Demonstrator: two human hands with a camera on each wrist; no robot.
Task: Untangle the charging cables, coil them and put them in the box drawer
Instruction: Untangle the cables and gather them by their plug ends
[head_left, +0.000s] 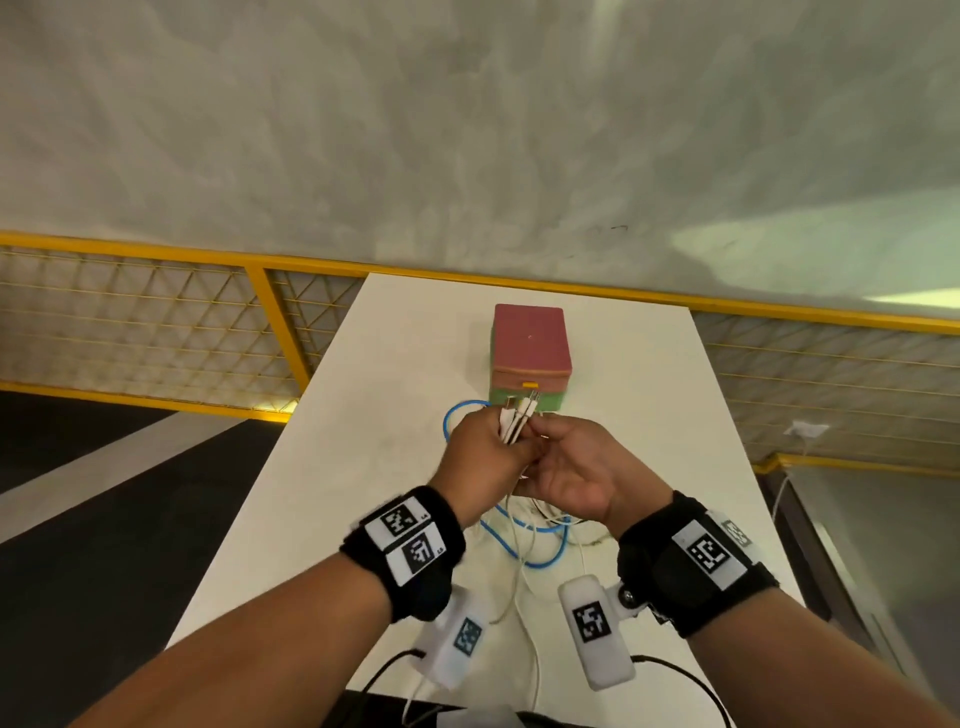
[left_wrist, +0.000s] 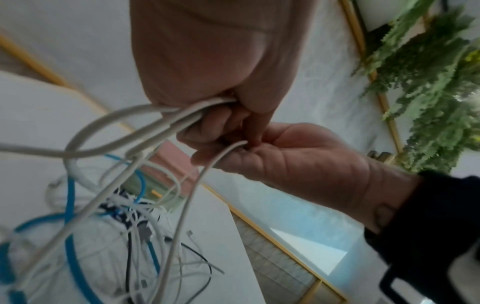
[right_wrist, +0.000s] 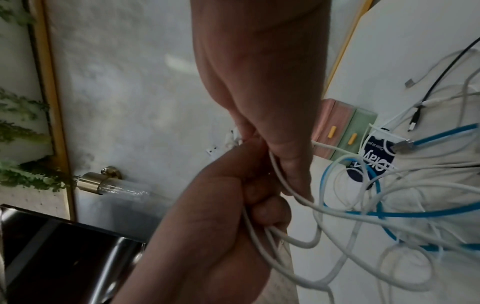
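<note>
You stand at a white table (head_left: 395, 364), long, running away from you. Past its far end: yellow railing (head_left: 156, 249) with wire-mesh panels, pale mottled floor (head_left: 467, 130) beyond. Dark floor at left. Green foliage (left_wrist: 428, 82) hangs along a gold frame. A brass fitting (right_wrist: 100, 181) juts from the wall.

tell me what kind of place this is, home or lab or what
Probably a staged indoor recording space, not a lived-in home: a bare white table holds only a small drawer box and tangled cables, with yellow-framed mesh railing and hanging greenery around it.
</note>
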